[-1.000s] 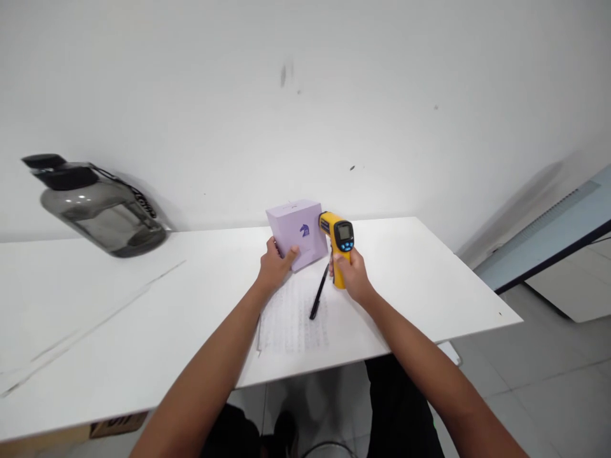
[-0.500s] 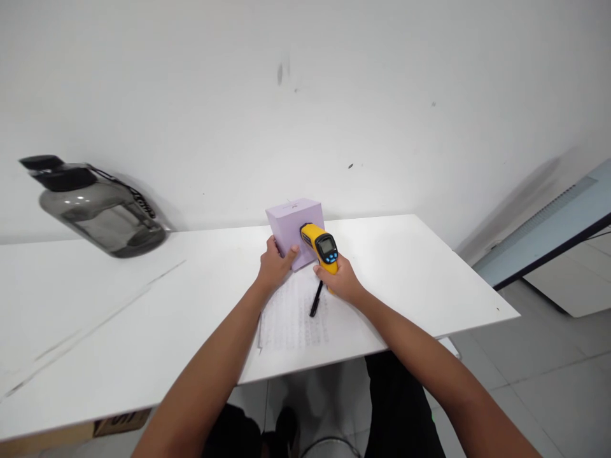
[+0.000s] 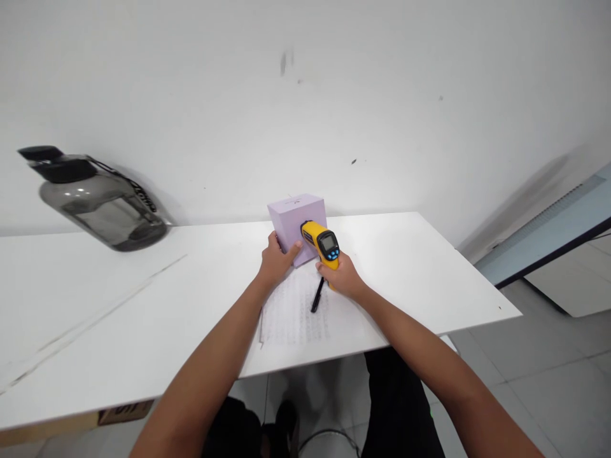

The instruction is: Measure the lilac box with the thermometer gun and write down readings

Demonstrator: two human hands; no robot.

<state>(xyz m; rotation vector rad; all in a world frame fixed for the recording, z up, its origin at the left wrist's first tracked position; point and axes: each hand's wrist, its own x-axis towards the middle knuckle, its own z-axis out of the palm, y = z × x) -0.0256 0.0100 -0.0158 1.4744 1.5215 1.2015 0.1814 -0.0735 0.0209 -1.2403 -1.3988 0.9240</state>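
Observation:
A light purple box (image 3: 290, 229) stands slightly tilted near the back of the table. My left hand (image 3: 278, 259) grips its lower left side, thumb on the front face. In my right hand (image 3: 344, 276) is a yellow and black infrared thermometer (image 3: 317, 233), its handle wrapped by my fingers. The thermometer's nose is at the box's front face; whether it touches, I cannot tell. Its small grey screen and blue buttons face me. Just below lies a black pen (image 3: 317, 296) on printed paper sheets (image 3: 292, 318).
A grey see-through water bottle (image 3: 107, 207) with a black lid stands at the left, by the wall (image 3: 229, 114). The white table (image 3: 205, 292) ends at a right edge, past which a pale blue panel (image 3: 548, 226) leans. A cardboard box (image 3: 125, 412) shows below the table.
The whole view has shifted slightly. Both hands keep their holds on the box and the thermometer, with no clear movement between them.

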